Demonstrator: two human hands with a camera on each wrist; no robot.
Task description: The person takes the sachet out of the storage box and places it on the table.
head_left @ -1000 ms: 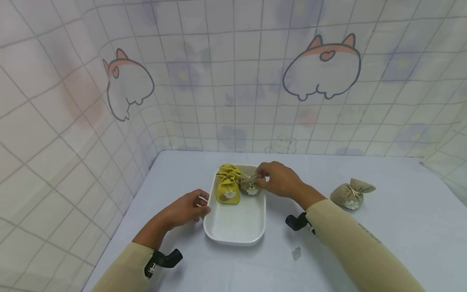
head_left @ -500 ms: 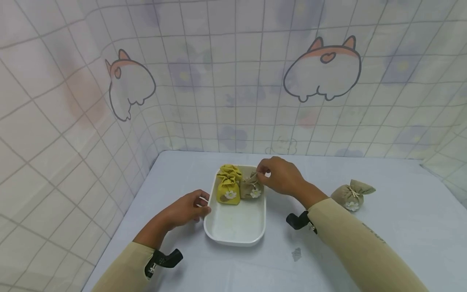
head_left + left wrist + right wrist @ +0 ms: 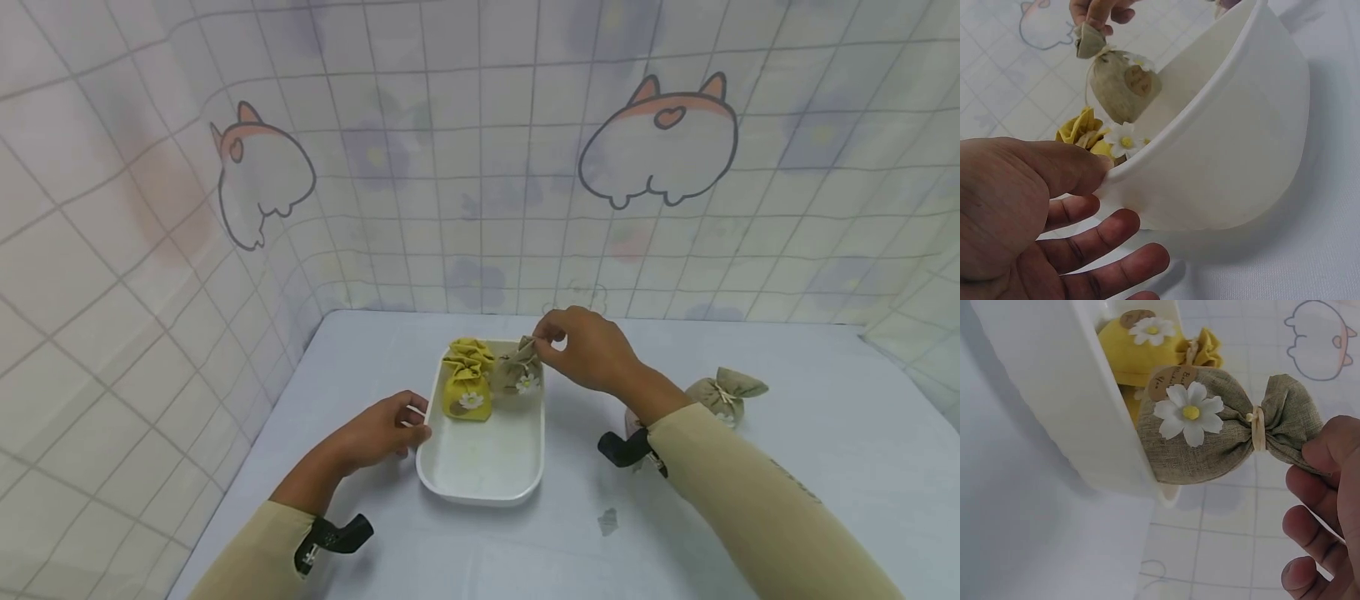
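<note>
My right hand [image 3: 588,354] pinches the gathered neck of a beige linen drawstring pouch [image 3: 1216,456] between thumb and forefinger. That pouch, with a white flower and brown tag, hangs tilted at the far right corner of a white tray [image 3: 480,475]. In the left wrist view it shows over the tray's inside. Yellow pouches [image 3: 468,398] sit beside it in the far left part of the tray. My left hand [image 3: 1054,206] is at the tray's left side, thumb against the rim and the other fingers loosely spread along the outer wall.
A second beige pouch [image 3: 723,393] lies on the table to the right, partly behind my right forearm. A pale pinkish thing [image 3: 632,423] peeks out behind my right wrist. A small grey patch [image 3: 608,522] marks the cloth. Patterned curtain hangs behind the table.
My right hand has moved up and slightly right, and the held beige pouch has gone from lying low to hanging more upright. The pinkish thing has come into sight. The left hand stays put.
</note>
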